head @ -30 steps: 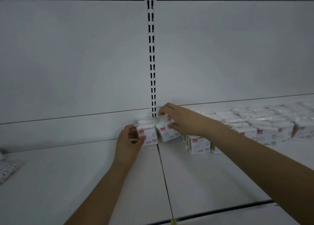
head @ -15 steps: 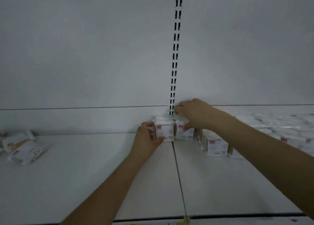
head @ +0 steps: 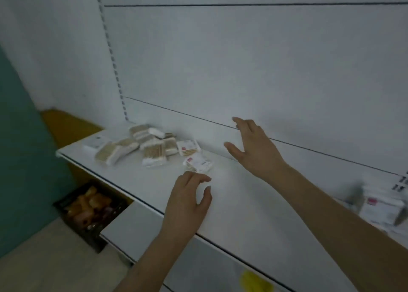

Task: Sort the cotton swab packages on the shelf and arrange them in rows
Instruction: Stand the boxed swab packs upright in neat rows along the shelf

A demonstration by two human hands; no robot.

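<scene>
At the far left a teal wall (head: 19, 137) runs down to the floor, where a dark crate (head: 88, 210) of orange and brown goods sits below the shelf (head: 242, 203). On the shelf's left end lies a loose heap of swab packs (head: 141, 146), lying flat and tilted at odd angles, some showing bundles of wooden sticks, others white card with a red mark. The heap lies near the back panel (head: 242, 60), just right of the slotted upright (head: 114, 71). One pack (head: 199, 162) lies apart at the heap's right edge, nearest the hands, tilted with its red label up. The left hand (head: 187, 203) hovers over the shelf just in front of that pack, its fingers (head: 198, 178) loosely curled with the thumb apart from them, holding nothing; whether the fingertips touch the pack cannot be told. Further right, the right hand (head: 254, 148) is raised above the back of the shelf, palm down, fingers spread and straight, holding nothing, near the heap but apart from it. At the far right edge, blurred, more white packs (head: 379, 208) with red labels stand upright on the shelf, well apart from the heap. A yellow tag (head: 254, 280) shows on the shelf's front edge, low down.
</scene>
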